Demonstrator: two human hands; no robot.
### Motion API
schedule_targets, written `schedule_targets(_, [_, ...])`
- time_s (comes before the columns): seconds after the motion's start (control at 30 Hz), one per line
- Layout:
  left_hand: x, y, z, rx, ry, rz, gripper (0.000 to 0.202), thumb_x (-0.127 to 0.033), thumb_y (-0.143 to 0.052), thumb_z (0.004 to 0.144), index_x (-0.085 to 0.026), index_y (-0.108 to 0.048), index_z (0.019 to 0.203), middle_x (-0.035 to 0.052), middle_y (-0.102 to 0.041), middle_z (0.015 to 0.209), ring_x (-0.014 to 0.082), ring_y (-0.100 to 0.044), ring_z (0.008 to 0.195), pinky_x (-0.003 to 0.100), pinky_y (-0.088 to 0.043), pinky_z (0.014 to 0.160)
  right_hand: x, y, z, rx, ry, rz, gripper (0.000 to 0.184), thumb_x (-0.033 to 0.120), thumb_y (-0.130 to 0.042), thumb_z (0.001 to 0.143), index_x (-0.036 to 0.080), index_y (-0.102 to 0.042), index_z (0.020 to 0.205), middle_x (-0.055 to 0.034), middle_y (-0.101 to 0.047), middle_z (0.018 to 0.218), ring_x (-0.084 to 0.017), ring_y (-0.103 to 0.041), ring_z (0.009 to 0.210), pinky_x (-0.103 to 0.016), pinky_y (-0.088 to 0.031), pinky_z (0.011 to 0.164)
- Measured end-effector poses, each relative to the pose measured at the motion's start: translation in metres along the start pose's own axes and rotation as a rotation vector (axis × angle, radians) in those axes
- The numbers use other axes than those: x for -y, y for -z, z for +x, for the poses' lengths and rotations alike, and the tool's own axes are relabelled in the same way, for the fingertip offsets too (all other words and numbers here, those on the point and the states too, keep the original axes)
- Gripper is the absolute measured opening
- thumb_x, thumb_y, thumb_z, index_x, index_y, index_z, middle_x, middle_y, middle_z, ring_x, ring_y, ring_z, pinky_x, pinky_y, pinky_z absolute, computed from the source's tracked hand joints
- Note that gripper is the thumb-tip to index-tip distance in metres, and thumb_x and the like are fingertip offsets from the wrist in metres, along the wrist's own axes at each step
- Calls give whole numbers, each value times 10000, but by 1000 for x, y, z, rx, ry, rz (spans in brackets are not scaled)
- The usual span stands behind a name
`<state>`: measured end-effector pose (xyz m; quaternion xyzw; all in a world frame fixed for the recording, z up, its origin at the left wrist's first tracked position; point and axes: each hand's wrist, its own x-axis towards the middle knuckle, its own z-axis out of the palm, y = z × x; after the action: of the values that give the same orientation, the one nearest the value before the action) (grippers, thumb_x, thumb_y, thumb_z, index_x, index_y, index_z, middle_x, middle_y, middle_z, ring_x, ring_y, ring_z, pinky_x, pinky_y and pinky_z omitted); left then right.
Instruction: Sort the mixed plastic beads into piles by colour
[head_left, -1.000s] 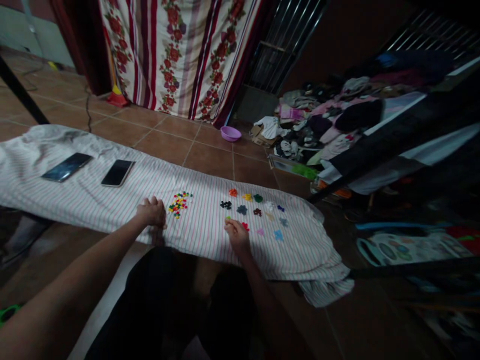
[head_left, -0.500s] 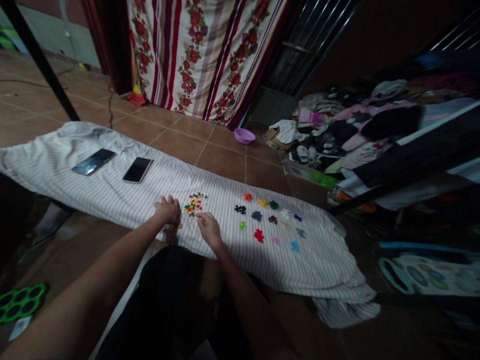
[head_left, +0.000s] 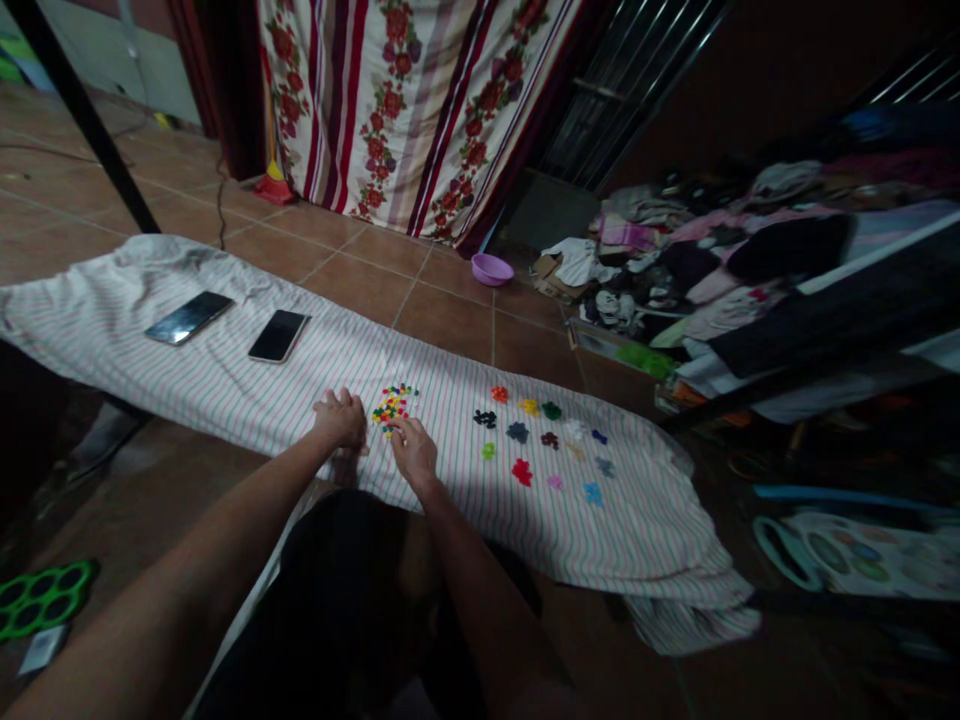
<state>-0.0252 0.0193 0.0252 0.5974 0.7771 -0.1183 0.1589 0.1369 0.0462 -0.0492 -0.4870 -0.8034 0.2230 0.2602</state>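
Observation:
A loose heap of small mixed beads or pieces (head_left: 390,405), red, yellow, green and blue, lies on the striped cloth (head_left: 457,500). My left hand (head_left: 343,420) rests on the cloth just left of this heap, fingers bent and slightly apart, seemingly holding nothing. At the heap's lower right edge, my right hand (head_left: 415,453) has thumb and fingertips drawn together among the pieces; whatever is between them is too small to make out. Single-colour clusters spread to the right, among them orange (head_left: 499,394), black (head_left: 485,419), red (head_left: 522,471) and light blue (head_left: 593,493).
Two phones (head_left: 190,318) (head_left: 278,335) lie on the cloth at left. Beyond it are a purple basin (head_left: 492,269) on the tiled floor, a floral curtain (head_left: 420,110) and piled clothes (head_left: 697,240). A dark pole (head_left: 97,130) rises at the far left.
My right hand has moved slightly left and up, so its fingertips now reach the edge of the mixed heap. My left hand stays in about the same place.

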Motion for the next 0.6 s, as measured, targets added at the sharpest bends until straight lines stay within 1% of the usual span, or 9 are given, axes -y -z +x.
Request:
schedule_targets(0.07, [0, 0, 0, 0, 1, -1, 1006, -559, -758, 579, -147, -384, 1417, 274, -341, 1490, 482, -265, 1376, 550, -401, 938, 0, -1, -1, -10, -15, -3, 268, 207, -529, 879, 316, -690, 1063, 9, -659, 1031, -149, -614, 864, -251, -479, 763])
schedule_targets(0.17, [0, 0, -1, -10, 5, -6, 993, -565, -767, 565, -150, -410, 1394, 278, -333, 1491, 480, -293, 1355, 543, -404, 930, 2, -1, 0, 10, -49, -9, 219, 269, -556, 890, 307, -695, 1056, 4, -659, 1020, -147, -618, 823, -247, -475, 732])
schedule_targets(0.23, [0, 0, -2, -28, -3, -8, 982, -559, -772, 557, -153, -424, 1380, 276, -340, 1484, 471, -319, 1338, 540, -411, 922, 3, 0, 0, 10, -58, -14, 213, 281, -549, 900, 305, -694, 1054, 4, -659, 1020, -145, -621, 819, -244, -472, 725])
schedule_targets(0.4, [0, 0, -2, -6, -6, -8, 983, -549, -769, 563, -143, -413, 1384, 285, -330, 1488, 484, -295, 1350, 556, -402, 931, 4, -1, -3, -40, -28, -10, 237, 247, -512, 907, 308, -674, 1070, 9, -668, 1022, -139, -619, 814, -238, -474, 738])
schedule_targets(0.53, [0, 2, -1, 5, 6, -2, 961, -557, -756, 578, -156, -415, 1382, 274, -321, 1494, 480, -310, 1343, 557, -406, 927, 3, -1, -5, -68, -5, 14, 291, 229, -492, 906, 287, -639, 1150, -1, -677, 1041, -152, -623, 863, -253, -483, 800])
schedule_targets(0.6, [0, 2, -1, 6, 3, 6, 955, -549, -751, 589, -147, -409, 1385, 275, -324, 1493, 472, -315, 1344, 553, -408, 934, 3, -1, -6, -62, 13, 11, 312, 213, -498, 895, 293, -636, 1162, 2, -675, 1062, -157, -624, 911, -256, -486, 826])
